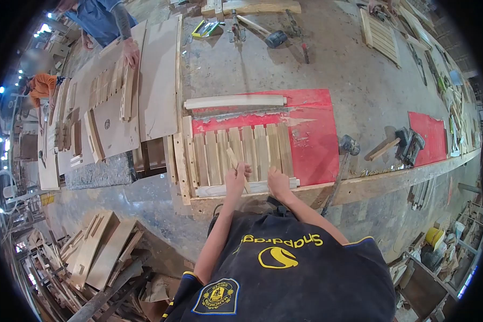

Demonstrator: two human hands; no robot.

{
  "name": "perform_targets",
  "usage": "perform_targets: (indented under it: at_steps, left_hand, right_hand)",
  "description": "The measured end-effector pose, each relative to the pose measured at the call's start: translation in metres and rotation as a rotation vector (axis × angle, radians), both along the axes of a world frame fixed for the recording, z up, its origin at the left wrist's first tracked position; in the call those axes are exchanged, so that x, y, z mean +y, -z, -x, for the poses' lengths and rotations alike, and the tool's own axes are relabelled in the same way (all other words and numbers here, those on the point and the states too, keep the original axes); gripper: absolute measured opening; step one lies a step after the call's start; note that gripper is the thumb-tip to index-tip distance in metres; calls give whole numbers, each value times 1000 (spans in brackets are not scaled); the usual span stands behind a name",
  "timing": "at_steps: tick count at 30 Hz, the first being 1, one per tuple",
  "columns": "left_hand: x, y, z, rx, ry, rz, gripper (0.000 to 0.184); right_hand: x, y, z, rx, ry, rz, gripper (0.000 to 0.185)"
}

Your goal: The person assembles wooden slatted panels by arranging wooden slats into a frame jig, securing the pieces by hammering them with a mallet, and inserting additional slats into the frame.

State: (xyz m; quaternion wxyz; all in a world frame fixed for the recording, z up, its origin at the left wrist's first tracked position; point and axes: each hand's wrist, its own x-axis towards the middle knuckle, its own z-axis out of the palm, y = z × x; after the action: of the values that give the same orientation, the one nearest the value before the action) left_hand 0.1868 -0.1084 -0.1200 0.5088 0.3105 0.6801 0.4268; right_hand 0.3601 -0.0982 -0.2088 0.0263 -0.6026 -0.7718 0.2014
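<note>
Several wooden slats (242, 145) lie side by side on the bench in front of me. Across their near ends runs a pale wooden rail (214, 190). My left hand (237, 180) is closed around a short, thin wooden strip (232, 155), which stands tilted over the slats. Just to the right, my right hand (277, 182) is curled closed above the near rail; what it holds, if anything, is hidden. A second wooden rail (236, 101) lies apart beyond the far ends of the slats.
A red sheet (314, 145) lies under and beside the slats. Mallets (350, 145) (276, 39) and metal clamps (410, 145) rest on the bench. Scrap wood (99, 252) is piled at lower left. A co-worker's hand (131, 52) touches wood pieces at upper left.
</note>
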Motion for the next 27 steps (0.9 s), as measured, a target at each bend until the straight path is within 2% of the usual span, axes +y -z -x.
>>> perform_targets:
  at_steps: [2, 5, 8, 11, 13, 14, 17, 18, 20, 21, 22, 23, 24, 25, 27]
  left_hand:
    - [0, 4, -2, -13, 2, 16, 47]
    - [5, 15, -2, 7, 37, 33, 47]
    - [13, 19, -9, 43, 102, 53, 49]
    - [23, 27, -19, 58, 153, 46, 51]
    - [33, 27, -27, 88, 180, 45, 51]
    - [35, 42, -31, 153, 181, -6, 50]
    - [46, -3, -34, 265, 217, 91, 48]
    - [42, 3, -36, 232, 165, -66, 43]
    - [39, 2, -36, 3, 320, -191, 41]
    - [42, -3, -34, -116, 406, -253, 41]
    - [48, -15, -29, -449, 591, 184, 38]
    - [51, -24, -31, -425, 664, 155, 37]
    - [57, -31, -37, -398, 740, 120, 37]
    - [63, -33, -42, -371, 816, 83, 36]
    - [69, 15, -51, 238, 778, -317, 36]
  right_hand:
    - [2, -4, 1, -58, -63, 12, 4]
    - [7, -15, 4, -75, 6, 138, 12]
    - [41, -21, 4, -162, -111, 406, 22]
    - [68, -24, 6, -227, -112, 546, 25]
    - [78, -26, 5, -274, -152, 545, 27]
    - [84, -29, 3, -303, -182, 539, 27]
    - [81, -41, -12, 697, 292, 823, 25]
    - [80, -53, -16, 748, 235, 853, 23]
    - [57, -102, -25, 869, 178, 935, 19]
    - [49, -105, -28, 813, 77, 856, 19]
    - [42, -106, -32, 759, -21, 770, 18]
    - [40, -109, -35, 704, -119, 675, 17]
    - [42, -115, -39, 620, -151, 691, 18]
    - [42, -110, -43, 548, -108, 540, 16]
    - [40, -89, -48, 394, -15, 240, 14]
